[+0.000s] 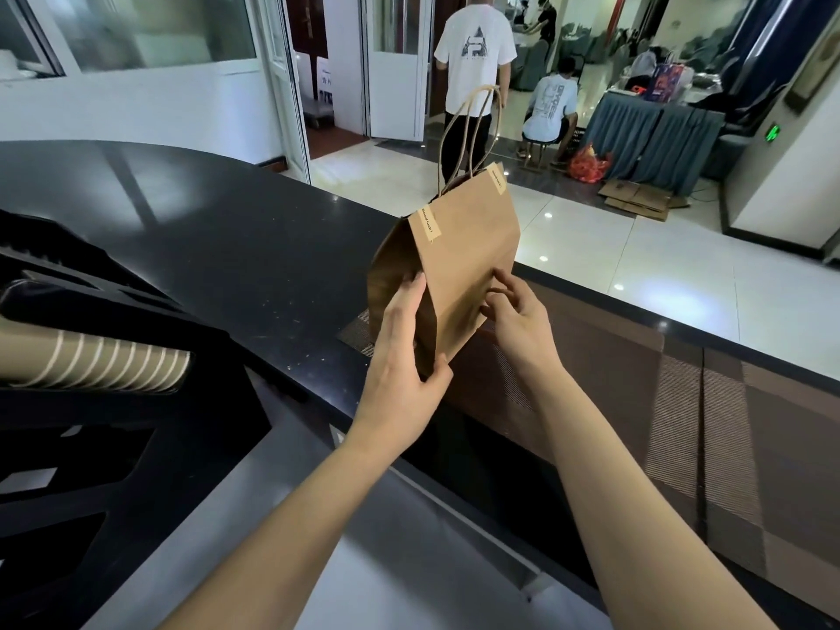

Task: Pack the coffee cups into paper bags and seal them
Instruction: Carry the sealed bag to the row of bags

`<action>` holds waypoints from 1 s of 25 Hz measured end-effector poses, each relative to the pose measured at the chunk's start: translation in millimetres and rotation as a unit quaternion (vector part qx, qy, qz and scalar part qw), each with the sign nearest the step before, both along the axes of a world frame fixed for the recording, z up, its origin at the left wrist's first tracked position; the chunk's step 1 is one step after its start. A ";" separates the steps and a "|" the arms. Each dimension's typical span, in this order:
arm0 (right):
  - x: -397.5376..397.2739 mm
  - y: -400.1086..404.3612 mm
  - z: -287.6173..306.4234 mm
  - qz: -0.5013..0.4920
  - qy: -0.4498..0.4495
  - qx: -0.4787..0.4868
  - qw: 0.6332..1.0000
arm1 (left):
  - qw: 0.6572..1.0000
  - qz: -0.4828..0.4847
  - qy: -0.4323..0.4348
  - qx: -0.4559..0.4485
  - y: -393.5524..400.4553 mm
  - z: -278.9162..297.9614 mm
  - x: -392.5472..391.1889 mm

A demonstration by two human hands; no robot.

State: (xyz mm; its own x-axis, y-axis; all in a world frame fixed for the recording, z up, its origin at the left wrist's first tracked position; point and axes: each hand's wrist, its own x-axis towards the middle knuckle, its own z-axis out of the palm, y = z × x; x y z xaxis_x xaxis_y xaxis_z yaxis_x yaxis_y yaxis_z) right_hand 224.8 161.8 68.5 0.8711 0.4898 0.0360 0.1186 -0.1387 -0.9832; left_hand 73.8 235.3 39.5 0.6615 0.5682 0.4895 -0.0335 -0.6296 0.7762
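A brown paper bag (459, 252) with twisted paper handles stands tilted on the black counter (227, 247). Its top is folded shut, and two strips of tape (429, 224) hold the fold at either end. My left hand (404, 343) grips the bag's lower near corner, thumb on the front face and fingers on its side. My right hand (518, 311) touches the bag's lower front face with curled fingers. A sleeve of stacked paper cups (95, 363) lies on its side in a black holder at the left. What is inside the bag is hidden.
A brown woven mat (682, 402) covers the counter to the right of the bag. A black rack (113, 447) fills the lower left. Beyond the counter lie a tiled floor, a standing person (475, 61), a crouching person (550, 106) and draped tables (654, 138).
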 end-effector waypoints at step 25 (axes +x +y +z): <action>-27.5 -50.2 -2.4 -0.051 -0.047 -0.031 0.997 | 0.999 -0.024 0.005 0.047 -13.8 7.1 -16.0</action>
State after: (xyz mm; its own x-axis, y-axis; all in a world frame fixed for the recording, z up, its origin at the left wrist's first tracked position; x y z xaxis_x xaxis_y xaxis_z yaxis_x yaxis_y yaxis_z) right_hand 197.3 111.6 66.1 0.9106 0.4031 0.0911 0.1911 -0.2152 -0.9577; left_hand 57.8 221.5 46.6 0.6918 0.4881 0.5322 -0.0573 -0.6976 0.7142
